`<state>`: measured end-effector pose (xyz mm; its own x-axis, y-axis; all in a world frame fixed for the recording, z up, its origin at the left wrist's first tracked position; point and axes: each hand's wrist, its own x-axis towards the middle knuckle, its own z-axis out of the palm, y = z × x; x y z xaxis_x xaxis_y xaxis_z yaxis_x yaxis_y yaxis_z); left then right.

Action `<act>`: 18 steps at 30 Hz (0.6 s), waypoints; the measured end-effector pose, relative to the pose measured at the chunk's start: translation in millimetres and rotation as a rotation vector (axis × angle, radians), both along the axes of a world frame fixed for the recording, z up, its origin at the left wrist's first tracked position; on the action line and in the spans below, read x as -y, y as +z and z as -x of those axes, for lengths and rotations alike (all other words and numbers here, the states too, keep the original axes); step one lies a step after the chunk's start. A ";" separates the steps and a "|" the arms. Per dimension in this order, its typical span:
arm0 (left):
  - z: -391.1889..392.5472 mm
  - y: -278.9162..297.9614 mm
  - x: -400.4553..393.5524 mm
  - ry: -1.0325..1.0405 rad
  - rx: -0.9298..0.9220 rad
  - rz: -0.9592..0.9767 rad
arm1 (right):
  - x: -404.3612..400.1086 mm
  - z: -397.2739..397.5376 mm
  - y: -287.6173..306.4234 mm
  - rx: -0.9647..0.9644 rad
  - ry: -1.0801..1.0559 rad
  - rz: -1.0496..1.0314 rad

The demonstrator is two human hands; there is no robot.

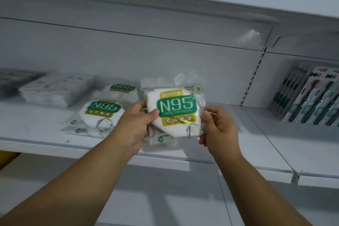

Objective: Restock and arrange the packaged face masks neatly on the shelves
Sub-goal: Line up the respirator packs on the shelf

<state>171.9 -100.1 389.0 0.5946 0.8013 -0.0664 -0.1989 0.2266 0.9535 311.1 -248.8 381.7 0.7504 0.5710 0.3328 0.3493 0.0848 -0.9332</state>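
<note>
While both hands hold it up: N95 mask pack is above the front of the white shelf, label facing the camera, not yet laid down.
Left hand: thumb over the pack's left edge, fingers curled behind it, grasping the pack.
Right hand: fingers curled round the crinkly right edge of the wrapper, also grasping the pack.
Under the held pack: another mask pack shows beneath it (whether the hands carry it too or it lies on the shelf cannot be told).
Step in hand (judgement): placing this pack in line with the others.
How to do it well: keep the label up and square to the shelf edge, lower it flat just right of the existing N95 packs, let go both sides together so the slippery film does not skew.
Shelf contents, left: front N95 pack lies flat, tilted; rear N95 stack behind it.
Shelf contents, far left: stack of white mask packs, blurred.
Neighbouring bay, right: toothbrush packs leaning against the back panel.
Risk: loose wrapper snagging on neighbours.
</note>
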 end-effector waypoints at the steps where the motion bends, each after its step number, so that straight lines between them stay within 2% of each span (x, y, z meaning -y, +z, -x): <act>1: 9.4 -1.9 -4.1 0.024 -0.003 -0.004 | -1.4 8.2 -5.1 0.023 -0.060 0.009; 4: 37.2 -4.2 -17.8 0.042 -0.003 -0.034 | -6.9 29.5 -12.5 0.072 -0.152 0.050; 8: 65.1 0.1 -27.4 -0.079 -0.020 -0.111 | -18.4 55.7 -2.9 0.106 -0.074 0.155; 13: 82.8 -4.1 -26.9 -0.160 -0.021 -0.096 | -23.9 80.2 0.8 -0.130 0.006 0.076; 18: 94.8 -9.1 -33.1 -0.151 -0.073 -0.133 | -17.7 88.1 8.5 -0.253 0.066 -0.004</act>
